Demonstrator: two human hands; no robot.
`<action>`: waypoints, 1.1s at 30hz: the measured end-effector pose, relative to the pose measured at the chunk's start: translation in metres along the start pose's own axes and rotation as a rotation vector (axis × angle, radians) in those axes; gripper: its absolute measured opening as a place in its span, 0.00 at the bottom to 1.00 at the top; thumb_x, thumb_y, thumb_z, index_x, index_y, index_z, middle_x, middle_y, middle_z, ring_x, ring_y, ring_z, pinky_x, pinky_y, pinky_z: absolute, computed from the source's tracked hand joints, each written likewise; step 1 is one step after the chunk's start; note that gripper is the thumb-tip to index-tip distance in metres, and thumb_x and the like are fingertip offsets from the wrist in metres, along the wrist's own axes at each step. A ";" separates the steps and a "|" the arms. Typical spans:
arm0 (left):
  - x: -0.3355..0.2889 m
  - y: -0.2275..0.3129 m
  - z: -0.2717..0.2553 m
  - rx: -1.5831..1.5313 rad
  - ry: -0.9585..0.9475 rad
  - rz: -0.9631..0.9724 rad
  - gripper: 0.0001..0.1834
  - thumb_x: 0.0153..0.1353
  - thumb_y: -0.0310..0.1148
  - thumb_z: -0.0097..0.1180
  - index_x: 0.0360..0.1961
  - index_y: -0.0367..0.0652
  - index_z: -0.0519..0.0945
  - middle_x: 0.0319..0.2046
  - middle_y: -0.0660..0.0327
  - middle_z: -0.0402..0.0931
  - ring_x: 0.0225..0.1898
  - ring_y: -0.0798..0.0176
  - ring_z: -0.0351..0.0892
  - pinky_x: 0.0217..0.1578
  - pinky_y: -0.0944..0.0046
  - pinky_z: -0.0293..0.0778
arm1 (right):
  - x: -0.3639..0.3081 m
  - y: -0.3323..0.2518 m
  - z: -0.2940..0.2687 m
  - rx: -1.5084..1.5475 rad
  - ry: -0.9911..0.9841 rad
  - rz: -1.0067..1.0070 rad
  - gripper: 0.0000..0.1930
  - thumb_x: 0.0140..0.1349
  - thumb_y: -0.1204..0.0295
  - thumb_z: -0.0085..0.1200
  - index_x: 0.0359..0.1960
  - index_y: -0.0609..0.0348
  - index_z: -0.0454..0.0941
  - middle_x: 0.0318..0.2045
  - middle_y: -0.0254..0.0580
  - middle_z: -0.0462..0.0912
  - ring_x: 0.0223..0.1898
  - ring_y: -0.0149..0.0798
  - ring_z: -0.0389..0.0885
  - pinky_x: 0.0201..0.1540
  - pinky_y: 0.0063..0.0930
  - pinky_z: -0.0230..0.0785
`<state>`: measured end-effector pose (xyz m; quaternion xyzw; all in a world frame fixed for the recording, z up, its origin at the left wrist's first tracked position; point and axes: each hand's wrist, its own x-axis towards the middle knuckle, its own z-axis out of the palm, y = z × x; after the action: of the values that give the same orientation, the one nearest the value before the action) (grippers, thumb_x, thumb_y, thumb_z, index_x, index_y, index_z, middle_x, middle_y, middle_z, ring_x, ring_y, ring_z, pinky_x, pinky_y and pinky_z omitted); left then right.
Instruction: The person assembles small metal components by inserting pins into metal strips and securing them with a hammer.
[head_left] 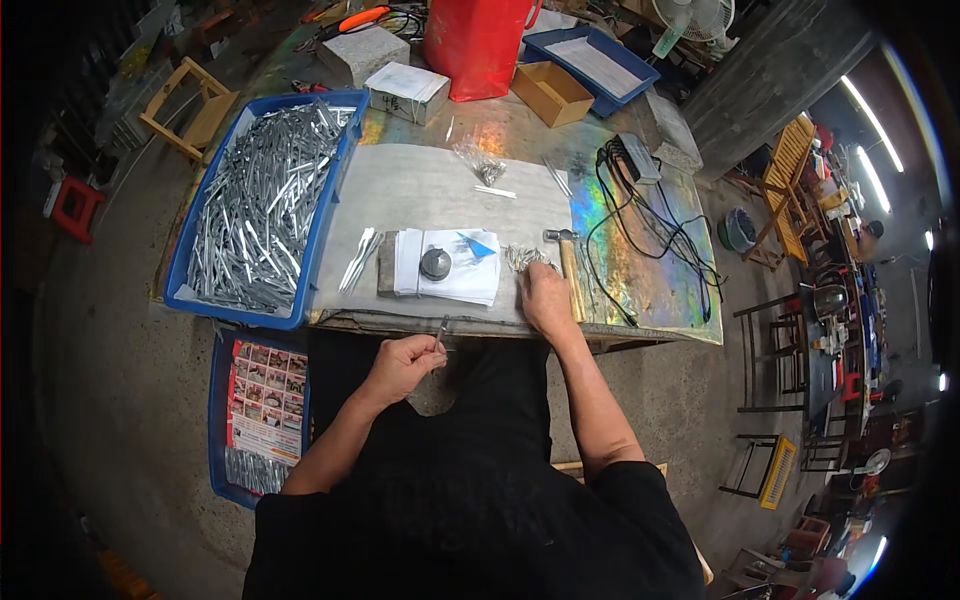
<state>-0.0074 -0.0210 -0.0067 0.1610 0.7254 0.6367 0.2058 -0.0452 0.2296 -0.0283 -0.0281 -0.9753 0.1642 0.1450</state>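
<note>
In front of the table's near edge, my left hand (402, 368) pinches a thin metal strip (442, 330) that points upward. My right hand (547, 300) rests on the table beside a small heap of little metal pieces (522, 257). Its fingers are curled at the heap, and whatever they grip is hidden. Right of this hand lies a hammer (569, 270) with a wooden handle. Between my hands a round dark metal piece (435, 263) sits on a stack of white paper (475, 285) over a block. Several flat metal strips (360, 260) lie left of the stack.
A blue tray (305, 300) heaped with metal strips stands at the left, with another blue tray (218, 440) lower down. Black cables (655, 235) spread over the right side. Farther back are a clear bag of small parts (488, 170), a wooden box (555, 95) and a red container (475, 50).
</note>
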 end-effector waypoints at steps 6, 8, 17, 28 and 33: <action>0.003 -0.001 0.001 -0.128 -0.054 -0.052 0.05 0.51 0.26 0.50 0.23 0.35 0.73 0.16 0.71 0.67 0.19 0.81 0.62 0.20 0.79 0.61 | -0.007 -0.002 -0.009 0.266 0.041 0.088 0.05 0.50 0.73 0.49 0.25 0.62 0.68 0.19 0.51 0.72 0.24 0.49 0.72 0.26 0.35 0.64; 0.003 -0.004 0.000 -0.147 -0.111 -0.025 0.04 0.52 0.26 0.49 0.27 0.35 0.73 0.19 0.69 0.68 0.21 0.79 0.65 0.23 0.78 0.64 | -0.009 -0.001 -0.008 0.307 0.031 0.089 0.05 0.50 0.73 0.49 0.27 0.61 0.69 0.19 0.50 0.72 0.23 0.48 0.72 0.26 0.32 0.64; 0.005 -0.010 0.003 -0.225 -0.098 -0.004 0.05 0.53 0.26 0.50 0.27 0.35 0.74 0.20 0.69 0.69 0.21 0.79 0.67 0.21 0.79 0.64 | -0.013 0.004 -0.004 0.413 0.060 0.076 0.08 0.51 0.76 0.50 0.33 0.60 0.71 0.22 0.41 0.74 0.24 0.29 0.71 0.28 0.21 0.64; 0.014 -0.003 0.004 -0.393 0.034 -0.060 0.06 0.54 0.28 0.49 0.31 0.36 0.72 0.24 0.62 0.73 0.21 0.74 0.72 0.15 0.80 0.64 | -0.026 -0.025 -0.024 1.137 -0.078 0.254 0.07 0.54 0.78 0.45 0.35 0.63 0.67 0.26 0.31 0.70 0.28 0.23 0.66 0.32 0.15 0.59; 0.021 0.008 0.010 -0.619 0.093 -0.060 0.05 0.54 0.27 0.49 0.31 0.37 0.71 0.25 0.59 0.73 0.22 0.71 0.74 0.16 0.79 0.67 | -0.045 -0.066 -0.040 1.418 -0.248 0.217 0.07 0.55 0.80 0.42 0.37 0.61 0.63 0.23 0.30 0.66 0.25 0.22 0.63 0.29 0.14 0.57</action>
<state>-0.0210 -0.0005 -0.0015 0.0400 0.5102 0.8276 0.2303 0.0086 0.1755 0.0170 -0.0049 -0.6353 0.7722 -0.0003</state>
